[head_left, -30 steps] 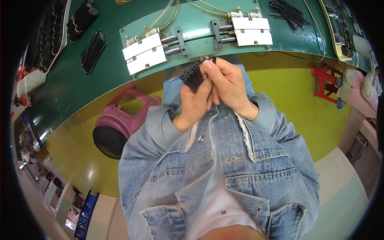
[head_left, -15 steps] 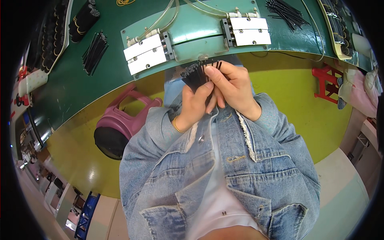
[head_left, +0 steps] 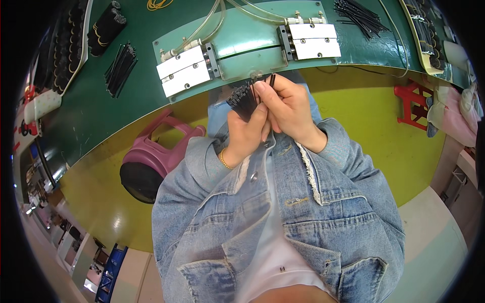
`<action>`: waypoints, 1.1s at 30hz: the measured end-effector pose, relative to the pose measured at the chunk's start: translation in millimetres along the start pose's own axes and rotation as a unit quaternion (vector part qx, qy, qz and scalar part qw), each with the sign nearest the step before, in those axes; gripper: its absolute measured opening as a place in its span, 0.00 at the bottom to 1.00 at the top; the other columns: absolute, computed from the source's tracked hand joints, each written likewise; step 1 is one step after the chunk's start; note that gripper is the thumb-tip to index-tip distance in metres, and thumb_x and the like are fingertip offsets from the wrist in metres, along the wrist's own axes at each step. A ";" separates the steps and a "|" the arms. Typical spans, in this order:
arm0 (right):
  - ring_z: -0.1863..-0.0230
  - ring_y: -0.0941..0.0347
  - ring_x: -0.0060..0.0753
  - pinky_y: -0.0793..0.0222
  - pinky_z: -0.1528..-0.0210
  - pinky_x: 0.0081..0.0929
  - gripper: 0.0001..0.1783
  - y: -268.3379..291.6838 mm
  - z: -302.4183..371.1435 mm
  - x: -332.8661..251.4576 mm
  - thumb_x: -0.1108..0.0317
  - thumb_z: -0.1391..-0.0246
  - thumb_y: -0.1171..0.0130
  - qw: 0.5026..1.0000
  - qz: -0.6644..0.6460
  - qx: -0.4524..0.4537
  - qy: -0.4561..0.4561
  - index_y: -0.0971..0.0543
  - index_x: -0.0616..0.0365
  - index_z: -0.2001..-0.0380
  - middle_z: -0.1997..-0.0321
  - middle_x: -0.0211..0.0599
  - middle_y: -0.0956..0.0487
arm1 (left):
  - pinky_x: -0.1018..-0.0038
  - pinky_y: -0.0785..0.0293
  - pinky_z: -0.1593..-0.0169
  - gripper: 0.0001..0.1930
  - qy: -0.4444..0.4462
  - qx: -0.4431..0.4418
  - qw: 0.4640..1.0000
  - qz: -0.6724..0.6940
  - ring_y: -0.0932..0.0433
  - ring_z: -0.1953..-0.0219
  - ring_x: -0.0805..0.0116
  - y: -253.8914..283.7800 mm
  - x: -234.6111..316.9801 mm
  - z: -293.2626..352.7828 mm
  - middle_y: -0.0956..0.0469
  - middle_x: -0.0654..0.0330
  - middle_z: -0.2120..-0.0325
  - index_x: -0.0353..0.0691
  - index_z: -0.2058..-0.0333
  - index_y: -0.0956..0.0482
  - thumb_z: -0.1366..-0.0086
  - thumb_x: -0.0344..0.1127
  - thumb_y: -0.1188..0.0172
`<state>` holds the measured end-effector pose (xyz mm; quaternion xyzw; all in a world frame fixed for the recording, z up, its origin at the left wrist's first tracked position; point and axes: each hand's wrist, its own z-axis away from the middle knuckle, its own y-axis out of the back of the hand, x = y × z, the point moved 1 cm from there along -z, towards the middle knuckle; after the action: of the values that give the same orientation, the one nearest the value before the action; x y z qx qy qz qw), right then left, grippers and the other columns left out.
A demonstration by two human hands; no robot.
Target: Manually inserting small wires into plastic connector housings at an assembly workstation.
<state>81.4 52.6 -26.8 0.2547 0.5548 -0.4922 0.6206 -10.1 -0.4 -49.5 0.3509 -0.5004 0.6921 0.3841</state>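
Observation:
A thick bundle of thin black tubes (head_left: 241, 101) is gripped in my left hand (head_left: 246, 129), its cut ends fanned up and to the left. My right hand (head_left: 289, 106) presses close against it, thumb and fingers pinching a few black tubes at the bundle's right side. Both hands are just off the table's front edge. Right beyond them stands a green fixture plate (head_left: 252, 60) with a white metal block at the left (head_left: 184, 70) and another at the right (head_left: 316, 41). My lower fingers are partly hidden behind the hands.
Loose black tubes lie on the green table at the left (head_left: 120, 69) and back right (head_left: 359, 19). A banded bundle (head_left: 106, 29) lies near a tray of bundles (head_left: 64, 48). Clear air hoses (head_left: 214, 22) run to the fixture. A purple stool (head_left: 156, 144) and a red stool (head_left: 413, 105) flank me.
The tubes spread at my right fingertips have drawn together into a tighter cluster. My right hand has shifted slightly left, and the bundle in my left hand has turned a little.

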 end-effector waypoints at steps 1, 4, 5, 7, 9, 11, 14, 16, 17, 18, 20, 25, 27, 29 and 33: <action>0.95 0.39 0.15 0.42 0.95 0.14 0.12 -0.5 -0.6 0.4 0.69 0.41 0.55 1.000 0.001 0.002 0.001 0.30 0.66 0.75 0.89 0.30 0.31 | 0.85 0.48 0.90 0.10 0.000 0.003 1.000 0.000 0.39 0.93 0.79 -0.1 0.0 0.0 0.30 0.57 0.86 0.30 0.64 0.33 0.38 0.32 0.55; 0.95 0.39 0.14 0.43 0.95 0.14 0.12 -0.2 -1.4 0.1 0.69 0.41 0.55 1.000 0.007 0.006 0.008 0.29 0.66 0.75 0.89 0.30 0.31 | 0.85 0.49 0.90 0.10 0.001 0.008 1.000 0.002 0.39 0.93 0.79 0.3 -0.1 -0.6 0.30 0.58 0.86 0.30 0.65 0.33 0.38 0.33 0.55; 0.95 0.39 0.14 0.43 0.95 0.14 0.12 0.0 -1.2 -0.5 0.69 0.41 0.55 1.000 0.012 0.008 0.014 0.29 0.66 0.75 0.89 0.30 0.31 | 0.85 0.49 0.90 0.10 -0.004 0.004 1.000 -0.001 0.39 0.93 0.80 0.5 -0.2 -0.8 0.30 0.58 0.86 0.30 0.65 0.33 0.38 0.33 0.55; 0.95 0.40 0.14 0.43 0.95 0.14 0.12 -0.1 -1.3 -0.9 0.69 0.41 0.55 1.000 0.018 0.009 0.019 0.29 0.66 0.75 0.89 0.30 0.31 | 0.85 0.49 0.90 0.10 -0.013 -0.005 1.000 -0.005 0.39 0.93 0.80 0.9 -0.4 -1.3 0.30 0.58 0.87 0.30 0.65 0.33 0.38 0.33 0.55; 0.95 0.40 0.14 0.43 0.95 0.14 0.12 -0.2 -1.8 -0.6 0.69 0.42 0.55 1.000 0.003 0.012 -0.001 0.29 0.66 0.75 0.88 0.30 0.30 | 0.85 0.49 0.90 0.10 -0.011 -0.002 1.000 -0.008 0.39 0.93 0.80 1.9 -1.6 -1.3 0.30 0.59 0.87 0.30 0.65 0.33 0.38 0.33 0.55; 0.95 0.40 0.14 0.43 0.95 0.14 0.13 -0.1 -2.4 -0.6 0.69 0.42 0.55 1.000 -0.004 0.013 -0.011 0.29 0.66 0.75 0.88 0.30 0.30 | 0.85 0.49 0.90 0.10 -0.006 0.002 1.000 -0.014 0.39 0.93 0.80 3.0 -2.9 -1.4 0.30 0.59 0.87 0.30 0.65 0.33 0.38 0.33 0.55; 0.95 0.40 0.14 0.43 0.95 0.14 0.13 0.7 -3.4 -1.2 0.68 0.42 0.55 1.000 -0.003 0.011 -0.017 0.29 0.66 0.74 0.88 0.30 0.30 | 0.85 0.49 0.90 0.10 -0.005 -0.001 1.000 -0.012 0.38 0.93 0.80 2.6 -2.1 -2.1 0.30 0.59 0.87 0.30 0.65 0.33 0.38 0.33 0.55; 0.95 0.39 0.14 0.42 0.95 0.15 0.13 1.2 -3.3 -0.9 0.68 0.42 0.54 0.999 -0.017 0.011 -0.024 0.29 0.66 0.75 0.88 0.30 0.30 | 0.85 0.49 0.90 0.10 -0.004 -0.003 1.000 -0.011 0.38 0.93 0.80 2.0 -1.7 -2.5 0.30 0.59 0.86 0.30 0.64 0.33 0.38 0.33 0.55; 0.94 0.38 0.15 0.42 0.95 0.15 0.13 1.4 -3.2 -0.7 0.67 0.42 0.54 0.999 -0.032 0.011 -0.031 0.29 0.66 0.77 0.88 0.30 0.30 | 0.85 0.48 0.90 0.10 0.000 0.000 1.000 -0.009 0.38 0.92 0.80 1.7 -1.8 -2.6 0.30 0.58 0.86 0.30 0.64 0.33 0.38 0.33 0.55; 0.94 0.38 0.15 0.41 0.95 0.16 0.14 1.5 -3.1 -0.6 0.67 0.43 0.53 0.998 -0.047 0.011 -0.037 0.29 0.65 0.78 0.88 0.30 0.31 | 0.85 0.48 0.90 0.10 0.004 0.002 1.000 -0.006 0.38 0.92 0.79 1.4 -1.9 -2.6 0.30 0.58 0.86 0.30 0.64 0.33 0.38 0.32 0.55; 0.94 0.38 0.15 0.40 0.95 0.16 0.14 1.3 -3.2 -0.9 0.67 0.43 0.53 0.998 -0.052 0.011 -0.040 0.29 0.65 0.78 0.88 0.30 0.31 | 0.85 0.48 0.90 0.10 0.007 0.005 1.000 -0.005 0.37 0.92 0.79 0.6 -1.3 -2.4 0.30 0.58 0.86 0.30 0.64 0.33 0.38 0.32 0.55; 0.94 0.38 0.15 0.39 0.95 0.17 0.14 2.2 -2.9 1.1 0.66 0.43 0.53 0.998 -0.050 0.007 -0.042 0.30 0.66 0.77 0.88 0.30 0.31 | 0.85 0.47 0.90 0.09 0.013 0.006 1.000 0.013 0.37 0.92 0.79 -0.3 -1.1 -1.4 0.30 0.59 0.85 0.30 0.64 0.33 0.38 0.32 0.55; 0.94 0.38 0.15 0.39 0.95 0.17 0.14 2.6 -2.9 1.2 0.66 0.43 0.53 0.998 -0.044 0.005 -0.041 0.30 0.66 0.77 0.88 0.30 0.31 | 0.85 0.47 0.90 0.09 0.011 0.009 1.000 0.007 0.37 0.92 0.79 0.5 -2.1 -1.1 0.30 0.59 0.85 0.30 0.64 0.33 0.39 0.31 0.56; 0.94 0.38 0.15 0.39 0.95 0.16 0.14 2.6 -3.3 1.0 0.66 0.43 0.54 0.998 -0.052 0.002 -0.045 0.30 0.66 0.77 0.88 0.30 0.31 | 0.85 0.47 0.90 0.09 0.011 0.008 1.000 0.009 0.37 0.92 0.79 0.4 -1.7 -1.4 0.30 0.58 0.85 0.30 0.64 0.33 0.39 0.31 0.56; 0.95 0.39 0.16 0.40 0.95 0.16 0.13 2.4 -3.4 0.9 0.67 0.42 0.55 0.998 -0.051 -0.001 -0.041 0.30 0.67 0.75 0.88 0.32 0.31 | 0.85 0.47 0.90 0.09 0.009 0.005 1.000 0.012 0.36 0.92 0.79 0.0 -0.8 -1.7 0.30 0.58 0.85 0.30 0.64 0.33 0.39 0.31 0.56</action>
<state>82.0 56.2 -29.1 0.2051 0.5416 -0.5326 0.6172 -9.9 1.0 -50.7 0.3405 -0.4977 0.7020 0.3788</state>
